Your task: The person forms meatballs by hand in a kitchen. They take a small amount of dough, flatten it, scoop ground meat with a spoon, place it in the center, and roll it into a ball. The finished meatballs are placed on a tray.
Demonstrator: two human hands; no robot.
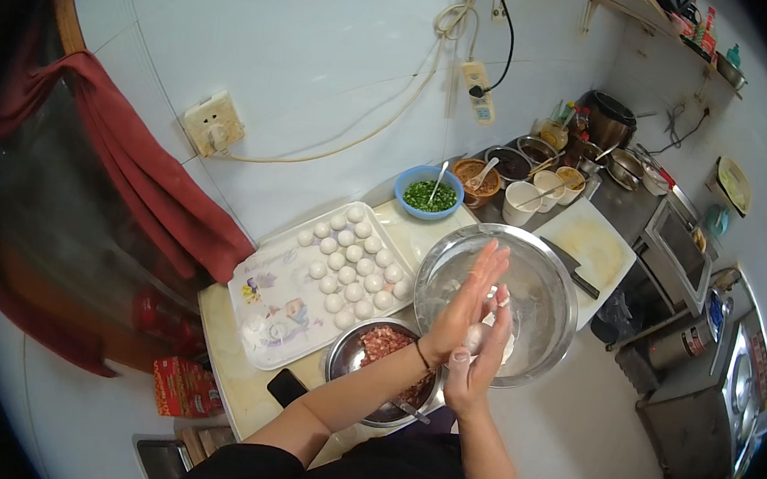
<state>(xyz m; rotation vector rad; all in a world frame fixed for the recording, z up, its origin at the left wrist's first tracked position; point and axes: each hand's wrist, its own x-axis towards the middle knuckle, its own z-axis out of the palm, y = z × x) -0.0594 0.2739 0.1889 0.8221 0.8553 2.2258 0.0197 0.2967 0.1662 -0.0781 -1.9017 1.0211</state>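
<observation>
Above the near side of a wide steel bowl (430, 270), my left hand (462, 306) and my right hand (482, 362) come together with a pale ball of dough (476, 339) between the palms. The fingers of both hands are stretched out, with white flour on the right fingertips. White flour lies in the steel bowl. To the left, a white tray (259, 358) bears rows of round white dough balls (353, 253). Beneath my left forearm stands a smaller steel bowl (339, 371) of minced meat (383, 345) with a metal utensil handle (410, 412) at its near rim.
A blue bowl (429, 192) of chopped greens holds a spoon. A cleaver (577, 271) lies on a white cutting board (586, 245) at the steel bowl's right. Behind are a brown bowl (476, 182) and paper cups (520, 204). A black phone (286, 387) lies near the table's front edge.
</observation>
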